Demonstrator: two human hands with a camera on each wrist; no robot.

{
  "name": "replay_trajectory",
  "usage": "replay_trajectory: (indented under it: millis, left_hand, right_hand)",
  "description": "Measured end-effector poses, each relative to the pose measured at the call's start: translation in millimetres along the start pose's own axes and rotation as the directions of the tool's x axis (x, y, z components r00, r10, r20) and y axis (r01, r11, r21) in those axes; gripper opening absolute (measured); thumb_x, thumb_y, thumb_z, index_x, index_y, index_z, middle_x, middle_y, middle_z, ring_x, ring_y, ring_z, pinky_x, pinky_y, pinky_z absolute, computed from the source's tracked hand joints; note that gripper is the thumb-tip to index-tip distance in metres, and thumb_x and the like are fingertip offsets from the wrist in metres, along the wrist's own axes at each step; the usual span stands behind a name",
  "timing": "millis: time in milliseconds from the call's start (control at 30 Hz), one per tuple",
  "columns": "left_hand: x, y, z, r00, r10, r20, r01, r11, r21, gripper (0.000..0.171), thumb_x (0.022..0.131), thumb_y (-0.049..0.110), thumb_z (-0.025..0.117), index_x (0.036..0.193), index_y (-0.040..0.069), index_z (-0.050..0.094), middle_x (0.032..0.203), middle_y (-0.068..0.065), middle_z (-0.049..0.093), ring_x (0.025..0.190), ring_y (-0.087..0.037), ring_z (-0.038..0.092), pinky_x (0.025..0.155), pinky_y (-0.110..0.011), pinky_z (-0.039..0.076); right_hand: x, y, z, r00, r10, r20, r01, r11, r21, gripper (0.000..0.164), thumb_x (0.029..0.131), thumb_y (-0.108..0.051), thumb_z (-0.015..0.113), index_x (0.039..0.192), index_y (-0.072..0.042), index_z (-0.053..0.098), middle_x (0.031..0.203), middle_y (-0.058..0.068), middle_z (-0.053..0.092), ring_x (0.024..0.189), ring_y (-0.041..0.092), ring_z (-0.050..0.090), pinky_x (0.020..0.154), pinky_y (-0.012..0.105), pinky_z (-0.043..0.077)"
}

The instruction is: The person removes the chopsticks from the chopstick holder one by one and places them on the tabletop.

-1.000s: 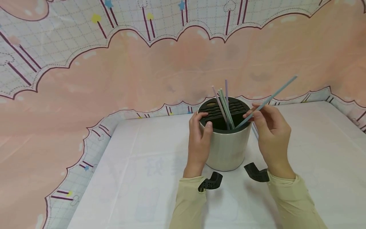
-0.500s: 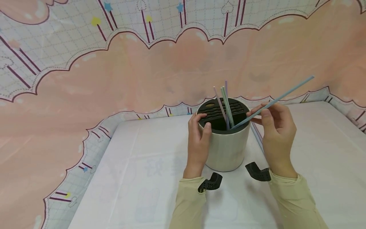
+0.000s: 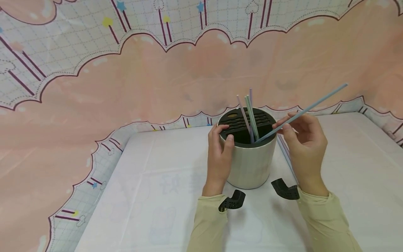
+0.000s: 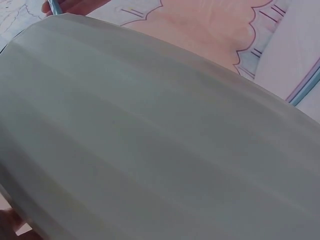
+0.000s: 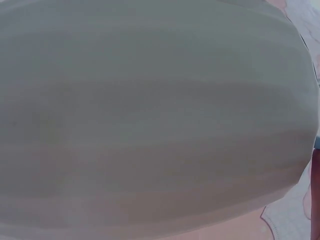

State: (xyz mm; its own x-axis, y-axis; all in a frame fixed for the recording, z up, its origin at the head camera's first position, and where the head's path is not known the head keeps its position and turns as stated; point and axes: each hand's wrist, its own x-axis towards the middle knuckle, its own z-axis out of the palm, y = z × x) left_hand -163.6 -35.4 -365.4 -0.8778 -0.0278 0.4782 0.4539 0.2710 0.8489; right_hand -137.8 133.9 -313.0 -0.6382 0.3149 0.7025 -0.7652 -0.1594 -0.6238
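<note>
A pale ribbed cylindrical holder [image 3: 248,166] with a black slotted top [image 3: 237,122] stands upright on the table. My left hand [image 3: 218,161] grips its left side, thumb and fingertips at the rim. Between thumb and fingers, my right hand [image 3: 306,150] holds a light blue straw [image 3: 324,97]. That straw slants steeply sideways, its lower end at the front opening of the holder. Inside the opening stand a pink straw [image 3: 243,112], a purple straw [image 3: 251,93] and green straws [image 3: 253,120]. Both wrist views are mostly filled by the holder's wall [image 4: 150,130].
More straws [image 3: 288,161] lie on the white table [image 3: 163,189] right of the holder, partly hidden by the right hand. Behind the table hangs a peach patterned cloth [image 3: 157,84].
My right hand has shifted right with the blue straw, which now leans lower, mostly in the first half second. The left hand stays on the holder.
</note>
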Motion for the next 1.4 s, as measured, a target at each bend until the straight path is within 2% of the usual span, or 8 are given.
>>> replay_trajectory:
  millis: [233, 633, 1400]
  left_hand:
    - [-1.1, -0.2, -0.3, 1.000, 0.006, 0.000, -0.006, 1.000, 0.009, 0.038, 0.091, 0.044, 0.038, 0.123, 0.023, 0.041, 0.142, 0.002, 0.023, 0.131, -0.010, 0.016, 0.102, -0.044, 0.023]
    - [-0.7, -0.3, 1.3, 1.000, -0.007, 0.005, 0.007, 1.000, 0.009, 0.038, 0.091, 0.045, 0.037, 0.123, 0.025, 0.040, 0.143, 0.002, 0.021, 0.131, -0.012, 0.016, 0.101, -0.047, 0.024]
    - [4.9, -4.0, 5.0, 0.999, 0.013, -0.030, -0.012, 1.000, 0.014, 0.036, 0.091, 0.043, 0.039, 0.121, 0.023, 0.042, 0.141, 0.004, 0.025, 0.131, -0.010, 0.017, 0.102, -0.044, 0.023]
  right_hand:
    - [0, 0, -2, 1.000, -0.012, 0.014, 0.013, 0.997, -0.076, 0.029, 0.080, 0.012, 0.053, 0.109, 0.013, 0.051, 0.088, 0.021, 0.057, 0.079, 0.024, 0.060, 0.072, 0.028, 0.050]
    - [1, 5, -8, 1.000, -0.006, 0.028, 0.007, 0.999, -0.033, 0.030, 0.085, 0.008, 0.049, 0.115, 0.010, 0.046, 0.092, 0.023, 0.055, 0.081, 0.027, 0.059, 0.074, 0.030, 0.049]
    - [7, 9, -10, 0.996, 0.054, 0.077, -0.046, 0.994, -0.104, 0.031, 0.087, 0.004, 0.048, 0.118, 0.007, 0.045, 0.094, 0.021, 0.057, 0.084, 0.025, 0.059, 0.074, 0.027, 0.049]
